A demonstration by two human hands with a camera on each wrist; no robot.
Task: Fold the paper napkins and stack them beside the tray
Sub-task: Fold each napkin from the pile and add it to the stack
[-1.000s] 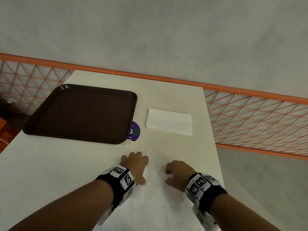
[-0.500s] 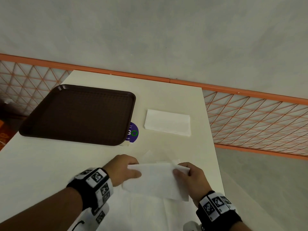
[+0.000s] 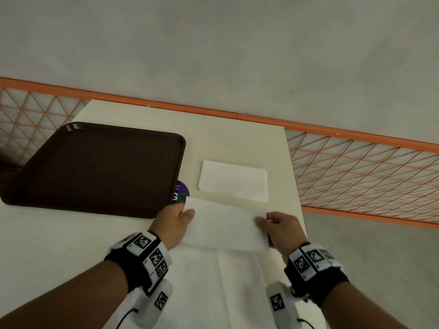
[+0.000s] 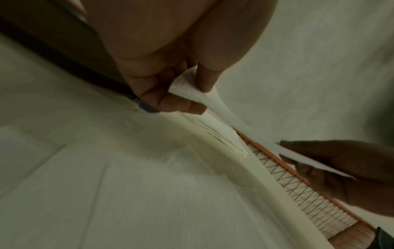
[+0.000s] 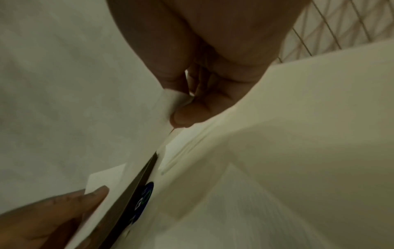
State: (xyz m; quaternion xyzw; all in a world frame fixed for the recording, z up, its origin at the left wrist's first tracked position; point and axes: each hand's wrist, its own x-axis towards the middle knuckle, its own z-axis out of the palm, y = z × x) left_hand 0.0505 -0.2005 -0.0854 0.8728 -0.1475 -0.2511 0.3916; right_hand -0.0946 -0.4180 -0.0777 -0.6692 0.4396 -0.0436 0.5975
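A folded white napkin [image 3: 224, 224] hangs above the table, held flat between both hands. My left hand [image 3: 175, 217] pinches its left end [image 4: 187, 91] between thumb and fingers. My right hand [image 3: 276, 225] pinches the right end [image 5: 170, 101] the same way. Beyond it, a stack of folded napkins [image 3: 234, 180] lies on the table right of the dark brown tray [image 3: 95, 162]. Under my wrists lie unfolded white napkins [image 3: 213, 288] at the near edge.
A purple round sticker [image 3: 182, 192] shows at the tray's near right corner. The cream table [image 3: 59, 238] ends just right of my right hand. An orange mesh railing [image 3: 356, 172] runs behind and to the right, with grey floor beyond.
Both hands lifted the napkin off the pile, folded over, and carried it forward toward the stack by the tray. The head view shifted slightly.
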